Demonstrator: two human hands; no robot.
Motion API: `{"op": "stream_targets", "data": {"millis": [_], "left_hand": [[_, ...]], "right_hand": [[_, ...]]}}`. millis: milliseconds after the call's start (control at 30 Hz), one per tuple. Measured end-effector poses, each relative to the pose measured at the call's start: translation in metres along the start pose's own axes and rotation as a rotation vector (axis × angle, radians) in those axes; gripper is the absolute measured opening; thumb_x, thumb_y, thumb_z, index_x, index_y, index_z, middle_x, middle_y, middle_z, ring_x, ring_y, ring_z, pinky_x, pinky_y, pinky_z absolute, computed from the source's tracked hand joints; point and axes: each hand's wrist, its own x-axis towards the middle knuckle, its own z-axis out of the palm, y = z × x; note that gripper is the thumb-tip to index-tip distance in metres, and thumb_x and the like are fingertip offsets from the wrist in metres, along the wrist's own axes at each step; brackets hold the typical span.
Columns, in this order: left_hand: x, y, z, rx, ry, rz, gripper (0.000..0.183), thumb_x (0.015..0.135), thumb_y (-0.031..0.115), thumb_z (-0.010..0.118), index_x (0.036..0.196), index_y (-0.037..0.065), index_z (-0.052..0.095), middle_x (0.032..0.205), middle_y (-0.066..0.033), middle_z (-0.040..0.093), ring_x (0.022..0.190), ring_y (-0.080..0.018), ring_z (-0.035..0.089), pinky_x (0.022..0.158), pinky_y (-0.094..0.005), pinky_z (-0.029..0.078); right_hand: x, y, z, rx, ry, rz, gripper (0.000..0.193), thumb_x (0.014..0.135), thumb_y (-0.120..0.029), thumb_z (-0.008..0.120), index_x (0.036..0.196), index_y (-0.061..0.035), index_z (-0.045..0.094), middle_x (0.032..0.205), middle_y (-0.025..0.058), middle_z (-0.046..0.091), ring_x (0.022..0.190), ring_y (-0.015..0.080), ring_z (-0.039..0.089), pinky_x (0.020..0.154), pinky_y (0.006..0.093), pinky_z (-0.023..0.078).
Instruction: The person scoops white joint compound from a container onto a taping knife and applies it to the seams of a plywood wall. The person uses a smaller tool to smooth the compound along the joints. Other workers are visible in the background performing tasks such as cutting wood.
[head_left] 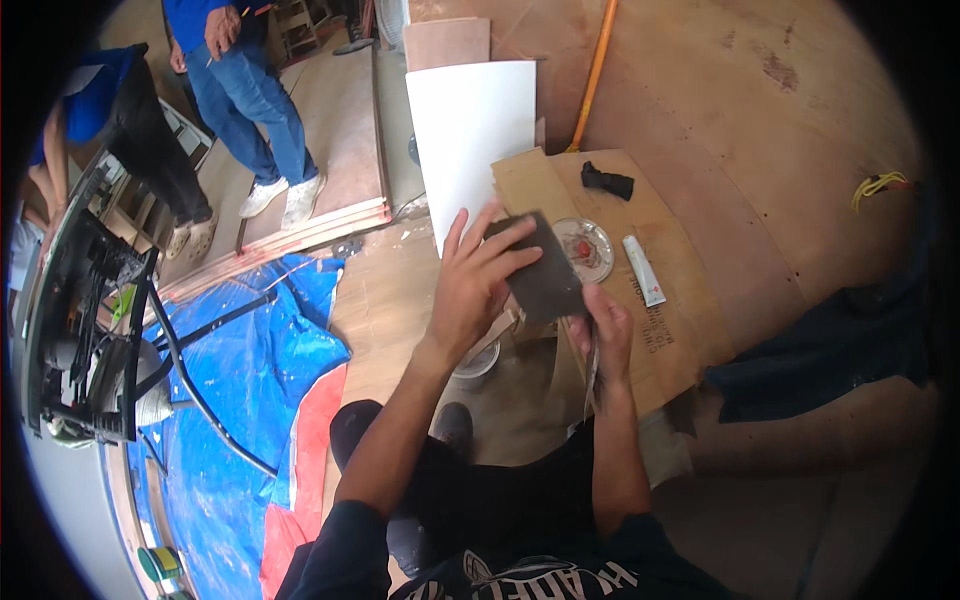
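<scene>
Out in front of me is a dark, flat rectangular plate [545,268], slightly blurred. My left hand [475,275] grips it from the left, fingers spread across its upper face. At the plate's lower right corner, my right hand [608,330] is closed, and a thin strip-like tool [591,378] sticks out below it toward the wrist. What end the tool has is hidden. Just beyond the plate sits a clear round lid [598,243] with a red blob in it. A white tube [644,270] lies to its right on a cardboard sheet [670,350].
Under my left hand stands a whitish tub [476,362]. A black glove-like bundle [607,181], a white panel [475,140] and an orange pole [594,75] lie farther off. Dark cloth [820,375] is at right, blue tarp [240,350] at left. Two people [245,105] stand at the far left.
</scene>
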Motion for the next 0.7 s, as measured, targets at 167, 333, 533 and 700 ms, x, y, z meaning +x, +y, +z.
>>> {"op": "stream_targets", "data": {"millis": [167,333,533,700], "left_hand": [[0.001,-0.040,-0.019,-0.594,0.365,-0.537,0.026,0.098,0.019,0.063,0.108,-0.006,0.061,0.094,-0.0105,0.069,0.086,-0.0140,0.060,0.079,-0.0311,0.049],[-0.008,-0.060,-0.060,-0.772,0.583,-0.667,0.029,0.095,0.010,0.062,0.119,-0.005,0.054,0.107,-0.0110,0.066,0.096,-0.0165,0.061,0.086,-0.0307,0.050],[-0.033,-0.068,-0.066,-0.421,0.390,-0.911,0.028,0.089,0.011,0.056,0.113,-0.003,0.060,0.100,-0.0191,0.069,0.086,-0.0227,0.065,0.079,-0.0327,0.051],[-0.139,-0.142,-0.014,0.494,-0.464,-0.803,0.036,0.093,0.024,0.046,0.110,-0.003,0.062,0.112,-0.0337,0.063,0.098,-0.0466,0.064,0.078,-0.0548,0.052]], "right_hand": [[-0.007,0.046,0.014,0.161,-0.206,0.196,0.031,0.098,-0.035,0.060,0.087,-0.0057,0.065,0.055,0.0000,0.053,0.041,0.0063,0.040,0.039,0.0213,0.027],[-0.013,0.196,0.028,0.019,-0.131,0.666,0.045,0.089,-0.040,0.072,0.109,0.0001,0.065,0.084,0.0071,0.065,0.059,0.0106,0.056,0.060,0.0237,0.047],[0.058,0.326,0.014,-0.418,0.098,0.229,0.055,0.077,-0.038,0.082,0.111,0.0023,0.064,0.107,0.0113,0.068,0.090,0.0229,0.066,0.083,0.0367,0.051],[0.063,0.324,0.020,-0.636,0.006,0.213,0.046,0.072,-0.032,0.077,0.104,-0.0008,0.067,0.097,0.0163,0.072,0.092,0.0323,0.069,0.083,0.0411,0.052]]}}
